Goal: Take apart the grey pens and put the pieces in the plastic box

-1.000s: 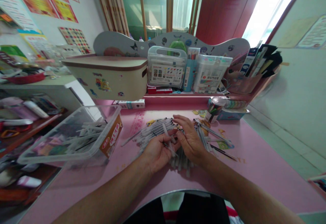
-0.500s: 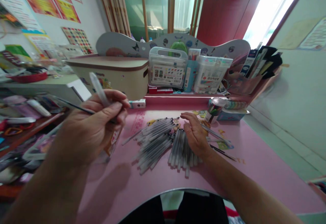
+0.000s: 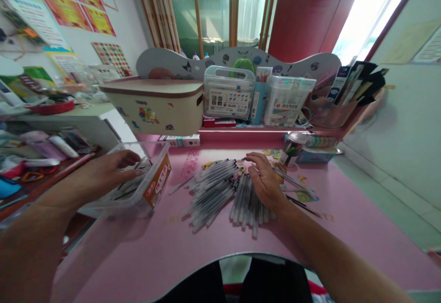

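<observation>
My left hand (image 3: pixel 113 170) is over a clear plastic box (image 3: pixel 139 197) with a brown label, its thumb and fingers apart. Thin dark and pale stick-like pieces (image 3: pixel 129 187) lie in the box under the fingers, partly hidden. My right hand (image 3: pixel 264 181) rests with fingers stretched out on a bundle of translucent pen barrels (image 3: pixel 245 204) with dark tips. Left of that bundle, a larger fanned pile of similar pen barrels (image 3: pixel 210 193) lies on the pink table. Two dark thin sticks (image 3: pixel 303 205) and a pen (image 3: pixel 292 176) lie right of my right hand.
A cream lidded bin (image 3: pixel 158 110), a clear marker case (image 3: pixel 229 94) and another clear case (image 3: pixel 289 101) stand on the raised shelf. A jar of pens (image 3: pixel 291 149) stands at the right beside a blue box (image 3: pixel 315 155). A cluttered shelf (image 3: pixel 51 156) is at the left.
My left hand has gone down and left from in front of the bin to the plastic box. The translucent pen piece and dark stick it held are out of its grasp. My right hand stays put.
</observation>
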